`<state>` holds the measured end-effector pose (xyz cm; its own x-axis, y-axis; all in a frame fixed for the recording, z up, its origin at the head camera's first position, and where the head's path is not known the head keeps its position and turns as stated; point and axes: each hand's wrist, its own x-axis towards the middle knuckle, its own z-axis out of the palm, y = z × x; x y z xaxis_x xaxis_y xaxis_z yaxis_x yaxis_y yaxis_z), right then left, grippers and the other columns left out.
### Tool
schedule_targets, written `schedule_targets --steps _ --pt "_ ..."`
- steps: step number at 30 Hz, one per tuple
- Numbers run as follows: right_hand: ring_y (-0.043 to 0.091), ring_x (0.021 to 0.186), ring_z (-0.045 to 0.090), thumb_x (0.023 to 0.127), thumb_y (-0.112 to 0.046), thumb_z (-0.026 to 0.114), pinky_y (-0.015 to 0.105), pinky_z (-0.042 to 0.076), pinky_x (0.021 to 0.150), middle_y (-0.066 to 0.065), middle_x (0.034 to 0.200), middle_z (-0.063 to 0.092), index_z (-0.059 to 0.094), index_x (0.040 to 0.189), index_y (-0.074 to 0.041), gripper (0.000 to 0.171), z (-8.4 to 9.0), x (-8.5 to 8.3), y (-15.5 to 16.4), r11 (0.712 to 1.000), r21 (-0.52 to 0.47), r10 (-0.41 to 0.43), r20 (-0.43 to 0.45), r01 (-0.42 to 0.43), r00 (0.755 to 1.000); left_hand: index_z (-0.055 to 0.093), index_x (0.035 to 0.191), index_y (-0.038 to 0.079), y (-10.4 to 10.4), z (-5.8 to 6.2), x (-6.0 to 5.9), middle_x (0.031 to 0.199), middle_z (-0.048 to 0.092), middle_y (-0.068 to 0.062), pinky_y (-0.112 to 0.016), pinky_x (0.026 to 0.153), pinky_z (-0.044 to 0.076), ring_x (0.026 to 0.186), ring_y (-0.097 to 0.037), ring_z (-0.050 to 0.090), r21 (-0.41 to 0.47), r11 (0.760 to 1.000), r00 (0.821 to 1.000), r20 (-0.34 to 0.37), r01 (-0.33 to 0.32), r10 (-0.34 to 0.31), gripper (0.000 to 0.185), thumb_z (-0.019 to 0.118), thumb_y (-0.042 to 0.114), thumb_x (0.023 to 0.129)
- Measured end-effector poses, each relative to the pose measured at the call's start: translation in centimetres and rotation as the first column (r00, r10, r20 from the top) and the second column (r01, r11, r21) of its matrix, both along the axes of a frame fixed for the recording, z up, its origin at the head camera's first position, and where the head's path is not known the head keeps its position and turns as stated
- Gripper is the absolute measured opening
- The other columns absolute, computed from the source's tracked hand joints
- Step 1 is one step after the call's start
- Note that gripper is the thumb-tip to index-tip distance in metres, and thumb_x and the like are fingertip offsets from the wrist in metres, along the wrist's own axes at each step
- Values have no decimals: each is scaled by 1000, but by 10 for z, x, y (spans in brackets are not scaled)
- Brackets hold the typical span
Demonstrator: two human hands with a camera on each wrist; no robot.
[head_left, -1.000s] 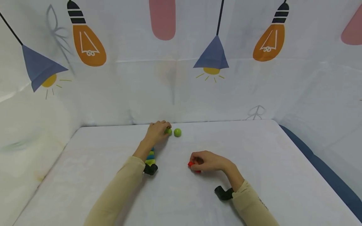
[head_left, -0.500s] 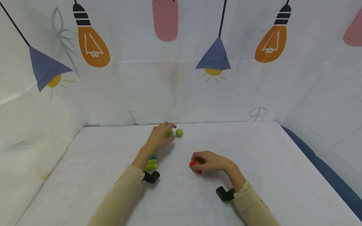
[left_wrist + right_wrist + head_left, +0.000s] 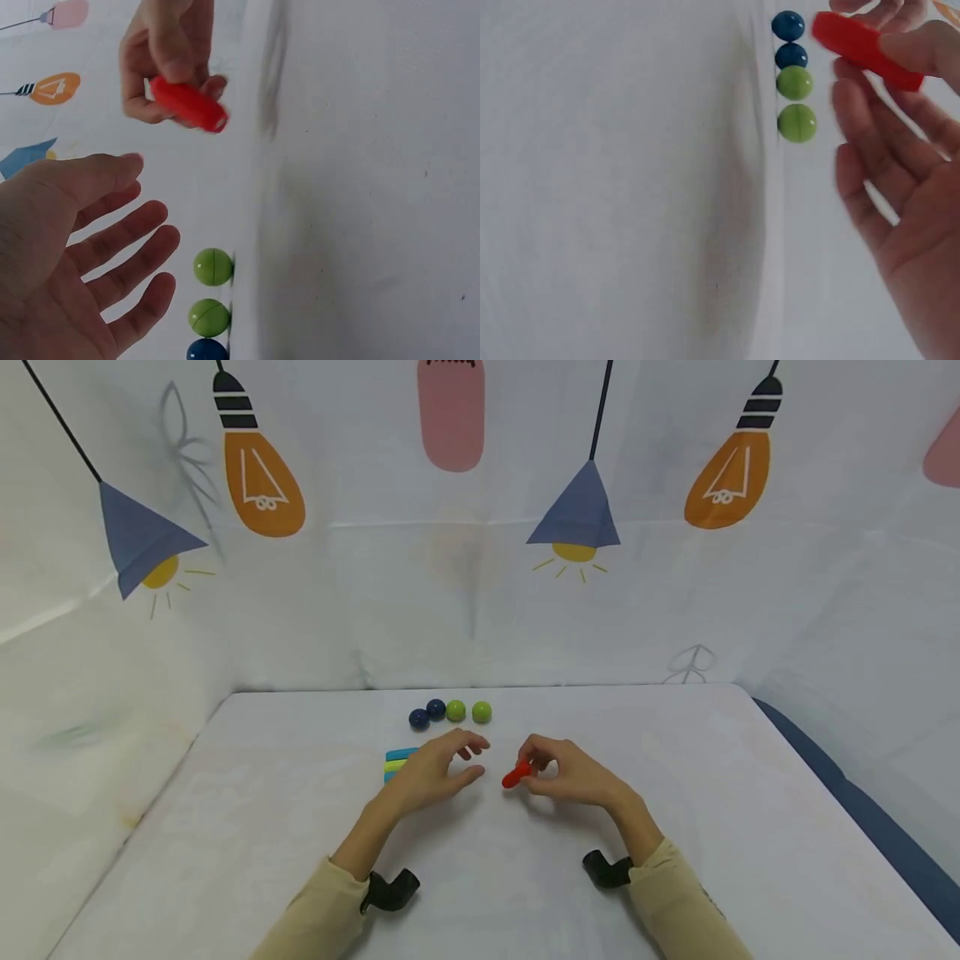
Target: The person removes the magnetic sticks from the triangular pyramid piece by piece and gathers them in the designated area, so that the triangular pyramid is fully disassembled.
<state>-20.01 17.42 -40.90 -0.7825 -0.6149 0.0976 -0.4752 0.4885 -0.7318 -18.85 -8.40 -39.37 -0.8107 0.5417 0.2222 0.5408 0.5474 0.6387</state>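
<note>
Right hand (image 3: pixel 573 774) pinches a red piece (image 3: pixel 516 774) between thumb and fingertips, held just above the tabletop (image 3: pixel 225 827) near its centre; the piece sticks out of the hand at about 9 o'clock, toward the other hand. In the left wrist view the red piece (image 3: pixel 188 104) looks like a short rounded block, with the right hand (image 3: pixel 169 52) curled round its far end; in the right wrist view the red piece (image 3: pixel 866 50) sits under the thumb at the top of the frame. Left hand (image 3: pixel 435 770) is relaxed, fingers spread and loosely bent, palm turned toward the red piece, holding nothing; a small gap separates its fingertips from the piece, no contact. Behind both hands, at 12 o'clock, a row of four balls lies near the back edge of the tabletop: two dark blue balls (image 3: pixel 427 714) at the left end, two green balls (image 3: pixel 468 712) at the right end, neighbours touching or nearly so. At 9 o'clock of the left hand, partly hidden by it, a stack of coloured pieces (image 3: pixel 397 762) shows blue and yellow-green layers. Black wrist mounts (image 3: pixel 390 892) sit at both sleeves.
</note>
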Motion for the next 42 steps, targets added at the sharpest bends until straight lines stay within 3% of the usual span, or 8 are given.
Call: schedule_targets --steps 5,10,14,22,26,34,42 --pt "12 84 61 84 -14 71 50 46 83 -6 93 68 59 101 -20 21 2 2 -8 993 -113 -49 -70 41 996 58 119 17 2 -1 3 109 65 -1 -36 87 51 96 -16 61 -12 998 998 -8 55 -55 34 68 25 87" --pt "15 83 61 83 -7 71 50 47 81 1 90 68 60 99 -9 20 16 9 -16 987 -153 -67 -125 48 990 60 112 21 4 0 5 101 65 3 -33 81 52 86 -9 60 -17 999 997 -58 44 -45 30 71 25 85" --pt "13 82 61 83 -6 70 43 48 81 2 89 68 60 99 -7 19 26 16 -21 987 -158 -49 -134 27 990 60 111 22 6 0 6 101 63 6 -33 75 53 85 -8 60 -18 1000 996 -91 11 -13 29 72 26 84" --pt "9 84 60 86 -23 69 38 48 82 -8 92 66 58 102 -22 19 3 6 -22 985 -167 33 -109 -51 993 63 106 21 9 2 9 96 64 12 -25 72 51 83 -6 58 -55 998 992 -127 3 -10 26 72 29 83" --pt "8 84 59 88 -30 67 35 49 78 -12 92 65 57 102 -26 18 1 7 -22 991 -108 73 -75 -81 994 66 101 19 3 6 9 90 64 9 -24 73 51 83 -8 58 -122 992 996 -74 45 -54 21 73 27 83" --pt "10 84 58 92 -32 61 27 48 77 -9 91 63 59 99 -24 12 -2 5 -19 994 -10 108 9 -108 994 68 94 17 -27 17 6 85 61 8 -24 73 48 79 -8 57 -244 962 992 78 120 -104 13 72 21 83" --pt "17 83 59 93 -21 60 28 47 73 -2 92 65 61 100 -15 10 3 10 -20 996 31 83 28 -83 996 64 79 18 -64 29 9 72 56 7 -24 63 42 68 -9 50 -392 917 975 220 68 22 12 75 14 78"
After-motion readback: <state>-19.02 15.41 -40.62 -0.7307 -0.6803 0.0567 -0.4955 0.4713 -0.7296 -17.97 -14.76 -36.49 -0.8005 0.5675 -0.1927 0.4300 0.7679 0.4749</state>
